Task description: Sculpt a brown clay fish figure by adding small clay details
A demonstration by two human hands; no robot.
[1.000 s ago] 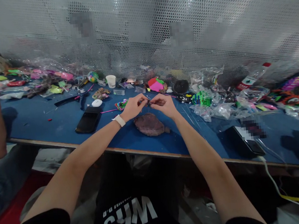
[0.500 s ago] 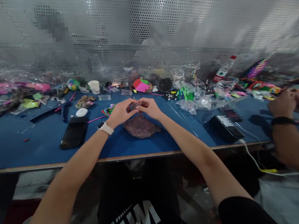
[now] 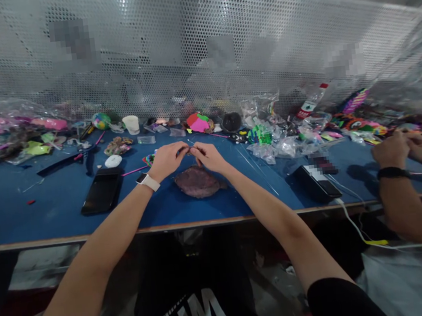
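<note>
My left hand (image 3: 170, 160) and my right hand (image 3: 208, 156) meet above the middle of the blue table, fingertips nearly touching. Their thumbs and fingers pinch a small brownish piece (image 3: 191, 150), mostly covered by the fingers; its kind does not show. Just below the hands lies a flat, oval, mottled purple-brown lump (image 3: 197, 182), narrowing to a point at its right end. Partly behind my left hand is a small multicoloured piece (image 3: 148, 160) with a pink stick (image 3: 134, 170) coming from it.
On the left lie a black phone (image 3: 102, 190), a white oval case (image 3: 113, 161) and dark scissors-like tools (image 3: 66, 162). Along the perforated metal panel (image 3: 169, 46) stand a white cup (image 3: 131, 124), colourful modelled pieces, plastic bags and a bottle (image 3: 310, 102). A black box (image 3: 317, 183) with cables and another person's hands (image 3: 393, 149) are right.
My fingertips have drawn closer together over the small piece, and less of it shows. The view has shifted slightly; the lump stays on the table.
</note>
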